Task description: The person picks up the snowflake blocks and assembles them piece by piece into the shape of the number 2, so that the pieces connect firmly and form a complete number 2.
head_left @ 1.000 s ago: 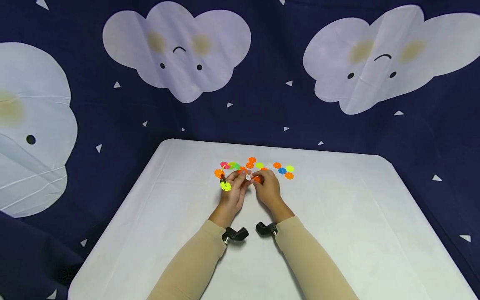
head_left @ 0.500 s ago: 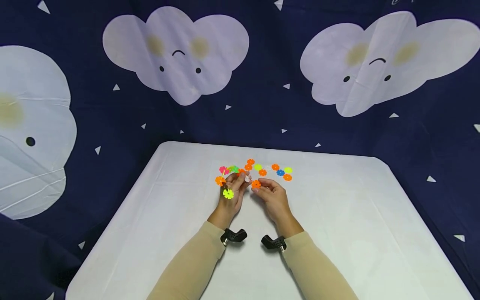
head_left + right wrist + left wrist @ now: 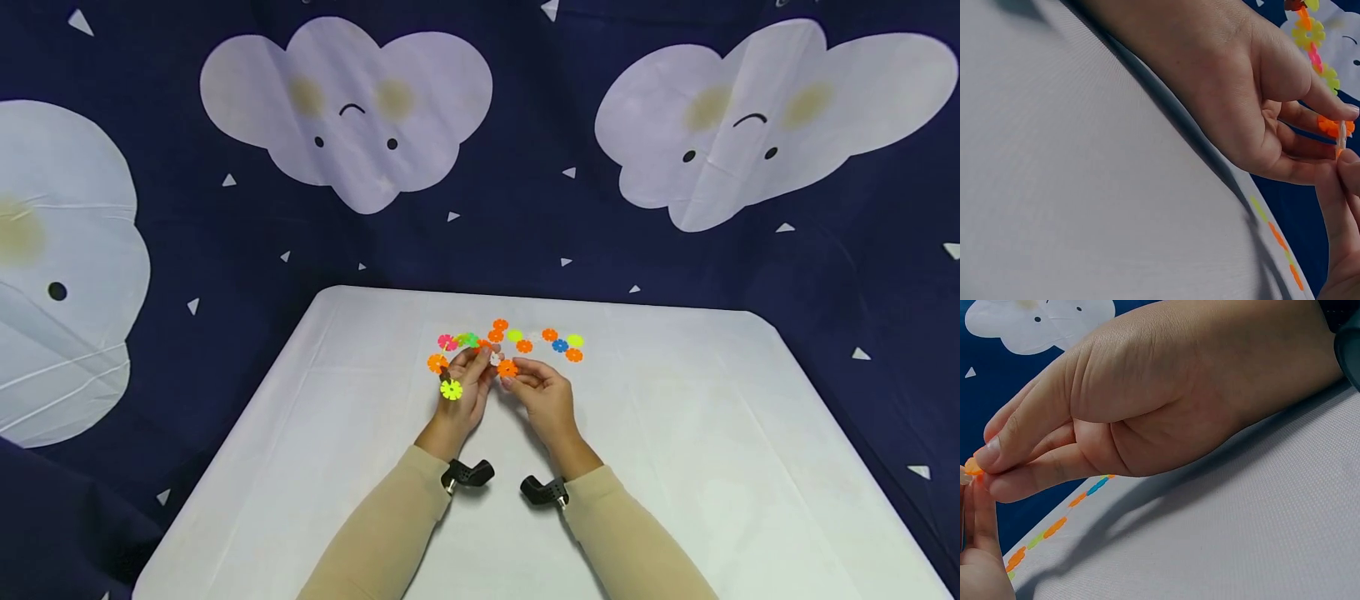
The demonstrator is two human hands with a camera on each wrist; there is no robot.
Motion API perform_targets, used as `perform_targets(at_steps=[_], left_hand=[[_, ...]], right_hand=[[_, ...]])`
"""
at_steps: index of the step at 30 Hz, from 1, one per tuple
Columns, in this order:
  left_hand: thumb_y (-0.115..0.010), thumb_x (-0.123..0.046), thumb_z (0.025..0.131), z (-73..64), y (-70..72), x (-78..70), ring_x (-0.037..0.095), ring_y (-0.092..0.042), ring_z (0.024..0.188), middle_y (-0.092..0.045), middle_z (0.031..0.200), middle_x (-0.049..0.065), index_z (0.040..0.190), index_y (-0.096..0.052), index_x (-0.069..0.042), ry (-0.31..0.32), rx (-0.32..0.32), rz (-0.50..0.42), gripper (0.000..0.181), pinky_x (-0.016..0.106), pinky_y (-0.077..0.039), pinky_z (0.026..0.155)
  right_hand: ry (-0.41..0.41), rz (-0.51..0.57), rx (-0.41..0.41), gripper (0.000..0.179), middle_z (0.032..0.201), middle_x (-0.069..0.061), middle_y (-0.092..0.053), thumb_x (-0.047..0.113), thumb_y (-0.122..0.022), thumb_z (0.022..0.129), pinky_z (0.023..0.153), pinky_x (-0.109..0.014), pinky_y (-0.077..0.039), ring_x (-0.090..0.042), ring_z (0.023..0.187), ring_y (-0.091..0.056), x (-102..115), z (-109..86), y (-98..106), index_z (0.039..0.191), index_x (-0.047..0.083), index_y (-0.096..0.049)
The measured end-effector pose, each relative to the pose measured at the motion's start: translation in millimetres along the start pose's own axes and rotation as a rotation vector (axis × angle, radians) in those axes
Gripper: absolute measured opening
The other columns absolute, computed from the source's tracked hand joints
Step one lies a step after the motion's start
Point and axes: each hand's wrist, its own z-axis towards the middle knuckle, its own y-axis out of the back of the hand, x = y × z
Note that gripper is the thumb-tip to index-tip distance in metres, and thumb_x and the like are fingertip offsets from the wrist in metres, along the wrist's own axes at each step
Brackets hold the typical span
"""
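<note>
Head view: Main risk looks like a bad meeting of notches. The right hand point(image 3: 551, 404) pinches an orange disc point(image 3: 507, 368) right by the white disc point(image 3: 495, 359), which the left hand point(image 3: 472, 385) pinches between thumb and fingers. Push off-line and the discs could skid apart. Second risk: the chain point(image 3: 447, 342) curls round the outer side of the left hand, its yellow end over the wrist; a twist there could pop a joint. Both arms reach forward over the white table point(image 3: 675, 458), hands angled inward, just short of the row of loose discs point(image 3: 524, 346).

Left wrist view: Large hand reads as the right, by its orange disc. Thumb and fingertip take only the edge – thin hold, could slip under pressure. Discs overlap at the frame's edge; cannot tell whether they interlock.

Right wrist view: Large hand reads as the left, thumb bent over the white disc, seen edge-on. Fingertips of both hands crowd together – they could block the notch or knock the disc askew. Chain hangs beyond the thumb, free to swing.
</note>
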Motion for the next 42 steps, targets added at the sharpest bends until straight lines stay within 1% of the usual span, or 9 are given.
perform_targets(at_steps=[6, 10, 18, 20, 26, 29, 34, 38, 42], left_hand=[[-0.058, -0.002, 0.108, -0.9, -0.2, -0.4, 0.024, -0.064, 0.099, -0.072, 0.108, 0.012, 0.099, -0.066, -0.004, -0.007, 0.018, 0.013, 0.013, 0.027, -0.054, 0.089], [-0.054, 0.0, 0.109, -0.9, -0.6, -1.0, 0.024, -0.064, 0.1, -0.072, 0.106, 0.01, 0.097, -0.065, -0.007, 0.003, 0.024, 0.031, 0.018, 0.026, -0.055, 0.088], [-0.056, 0.0, 0.108, -0.9, -1.1, 0.2, 0.021, -0.067, 0.095, -0.074, 0.104, 0.012, 0.096, -0.066, -0.008, 0.008, 0.008, 0.016, 0.018, 0.025, -0.057, 0.085], [-0.055, 0.001, 0.108, -1.4, -0.9, 0.2, 0.021, -0.066, 0.096, -0.074, 0.105, 0.012, 0.094, -0.065, -0.008, 0.006, 0.013, 0.019, 0.019, 0.025, -0.057, 0.085], [-0.053, 0.004, 0.108, -1.4, 0.1, 0.9, 0.022, -0.065, 0.097, -0.073, 0.104, 0.012, 0.092, -0.064, -0.008, 0.007, 0.023, 0.027, 0.023, 0.025, -0.057, 0.085], [-0.054, 0.004, 0.108, -0.8, 0.3, 1.9, 0.023, -0.065, 0.098, -0.074, 0.102, 0.013, 0.089, -0.064, -0.009, 0.012, 0.018, 0.048, 0.025, 0.025, -0.057, 0.084], [-0.061, -0.001, 0.106, -1.4, 0.1, 3.2, 0.021, -0.066, 0.098, -0.074, 0.105, 0.011, 0.083, -0.064, -0.01, 0.052, 0.003, 0.116, 0.025, 0.03, -0.058, 0.087], [-0.066, -0.005, 0.104, -2.7, 0.8, 3.1, 0.019, -0.067, 0.096, -0.073, 0.109, 0.011, 0.086, -0.065, -0.01, 0.077, -0.007, 0.168, 0.019, 0.03, -0.057, 0.09], [-0.066, -0.001, 0.103, -6.7, -4.2, -2.6, 0.019, -0.068, 0.102, -0.073, 0.113, 0.011, 0.091, -0.064, -0.009, 0.118, -0.009, 0.177, 0.014, 0.032, -0.056, 0.096]], right_hand=[[0.032, -0.018, 0.0, 0.033, 0.099, -0.027, -0.073, -0.018, -0.077, 0.086, 0.076, -0.029, -0.062, -0.019, 0.083, -0.073, 1, -0.8, 0, 0.118, -0.01, -0.073], [0.076, -0.042, -0.001, 0.033, 0.102, -0.028, -0.073, -0.017, -0.079, 0.086, 0.077, -0.03, -0.062, -0.021, 0.083, -0.073, 1, -1.8, 0, 0.117, -0.011, -0.073], [0.238, -0.104, -0.028, 0.031, 0.1, -0.03, -0.073, -0.022, -0.078, 0.084, 0.071, -0.027, -0.062, -0.045, 0.081, -0.072, -1, -3.1, -3, 0.114, -0.016, -0.072], [0.263, -0.11, -0.038, 0.03, 0.099, -0.03, -0.073, -0.022, -0.078, 0.084, 0.069, -0.026, -0.062, -0.045, 0.079, -0.071, -1, -3.0, -3, 0.113, -0.017, -0.072], [0.216, -0.07, -0.045, 0.029, 0.102, -0.028, -0.074, -0.021, -0.078, 0.084, 0.071, -0.028, -0.062, -0.023, 0.08, -0.073, 1, -4.5, -3, 0.112, -0.014, -0.073], [0.193, -0.05, -0.043, 0.029, 0.102, -0.029, -0.073, -0.021, -0.078, 0.084, 0.072, -0.03, -0.063, -0.019, 0.08, -0.072, 0, -5.0, -3, 0.111, -0.014, -0.073], [0.19, -0.032, -0.07, 0.027, 0.097, -0.032, -0.072, -0.019, -0.079, 0.084, 0.071, -0.033, -0.063, -0.018, 0.078, -0.074, 1, -6.6, -4, 0.11, -0.016, -0.073], [0.16, -0.017, -0.093, 0.024, 0.093, -0.033, -0.072, -0.019, -0.078, 0.085, 0.069, -0.036, -0.063, -0.02, 0.074, -0.076, 2, -8.7, -4, 0.109, -0.017, -0.072], [0.134, -0.003, -0.119, 0.022, 0.091, -0.034, -0.071, -0.019, -0.076, 0.087, 0.069, -0.039, -0.063, -0.035, 0.073, -0.076, 4, -10.9, -6, 0.108, -0.017, -0.072]])
